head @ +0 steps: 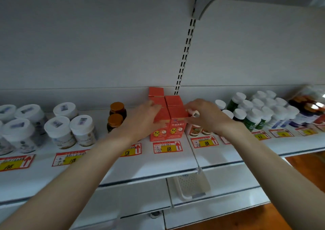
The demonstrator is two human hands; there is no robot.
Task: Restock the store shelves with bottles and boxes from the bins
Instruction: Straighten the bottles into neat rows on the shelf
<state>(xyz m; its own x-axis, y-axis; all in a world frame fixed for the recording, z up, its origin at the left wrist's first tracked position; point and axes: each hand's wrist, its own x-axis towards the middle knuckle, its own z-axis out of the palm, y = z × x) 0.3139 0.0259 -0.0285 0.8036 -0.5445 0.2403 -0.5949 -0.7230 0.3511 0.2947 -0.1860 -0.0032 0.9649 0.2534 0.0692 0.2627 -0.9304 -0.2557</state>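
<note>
Two amber-capped jars [117,107], about five red boxes [176,113], one white basket [191,185].

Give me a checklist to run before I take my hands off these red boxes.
1. Left hand on the left side of the red boxes: ok.
2. Right hand on their right side: ok.
3. Front boxes upright, faces forward, behind the 68 price tag: ok.
4. Rows even at the back: not ok; the left row's rear box has none beside it.
5. Boxes clear of the amber-capped bottles: ok, left hand lies between.
6. Clearance to the bottle under the right hand: cannot tell, partly hidden.
</note>
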